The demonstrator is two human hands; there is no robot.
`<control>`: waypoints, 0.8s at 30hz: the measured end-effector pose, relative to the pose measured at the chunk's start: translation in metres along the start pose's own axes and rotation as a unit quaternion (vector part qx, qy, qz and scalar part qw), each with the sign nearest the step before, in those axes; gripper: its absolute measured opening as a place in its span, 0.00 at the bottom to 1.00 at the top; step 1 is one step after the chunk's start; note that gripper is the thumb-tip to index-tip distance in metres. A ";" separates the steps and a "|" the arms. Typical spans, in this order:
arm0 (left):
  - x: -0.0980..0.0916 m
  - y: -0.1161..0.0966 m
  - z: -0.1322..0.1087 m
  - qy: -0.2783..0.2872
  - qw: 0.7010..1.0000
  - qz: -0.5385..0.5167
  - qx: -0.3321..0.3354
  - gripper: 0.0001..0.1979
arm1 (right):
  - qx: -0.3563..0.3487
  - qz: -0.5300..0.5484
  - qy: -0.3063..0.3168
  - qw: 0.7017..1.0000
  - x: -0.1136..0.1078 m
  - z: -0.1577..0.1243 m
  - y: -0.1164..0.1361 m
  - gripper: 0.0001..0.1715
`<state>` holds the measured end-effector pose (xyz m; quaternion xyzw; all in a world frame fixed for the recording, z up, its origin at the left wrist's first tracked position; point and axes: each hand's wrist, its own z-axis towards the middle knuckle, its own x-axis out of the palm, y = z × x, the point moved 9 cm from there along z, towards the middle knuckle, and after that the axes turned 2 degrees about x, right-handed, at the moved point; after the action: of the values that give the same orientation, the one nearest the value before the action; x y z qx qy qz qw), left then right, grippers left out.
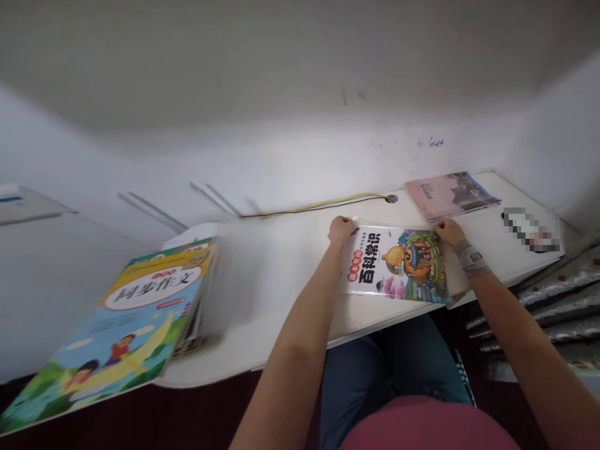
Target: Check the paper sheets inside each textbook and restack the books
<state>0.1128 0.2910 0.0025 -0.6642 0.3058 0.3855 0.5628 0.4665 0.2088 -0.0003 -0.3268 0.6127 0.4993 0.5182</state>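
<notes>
A glossy picture book [396, 264] with a colourful cover lies flat on the white desk [281, 269] in front of me. My left hand [340, 229] pinches its far left corner. My right hand [449, 232], with a grey strap around the wrist, grips the far right corner. Both hands have their fingers closed on the book's top edge.
A stack of colourful books [135, 325] lies at the left and overhangs the desk's front edge. A pink book [450, 194] lies at the far right by the wall. A yellow cable [319, 205] runs along the wall. Patterned cushions [557, 300] sit to the right.
</notes>
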 end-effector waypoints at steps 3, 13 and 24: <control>0.001 -0.010 -0.008 -0.031 0.999 0.016 0.026 0.12 | 0.006 -0.003 -0.022 1.000 -0.002 -0.005 0.007 0.16; -0.026 0.015 -0.034 -0.122 0.985 0.117 0.040 0.16 | -0.107 -0.065 -0.057 0.990 0.014 -0.013 0.083 0.19; 0.038 -0.061 -0.098 -0.049 0.945 0.178 0.268 0.24 | -0.170 -0.100 -0.063 0.978 0.004 -0.007 0.121 0.19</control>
<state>0.2004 0.2068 0.0080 -0.4035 0.4832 0.4156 0.6565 0.3527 0.2376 0.0288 -0.4375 0.4494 0.5617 0.5395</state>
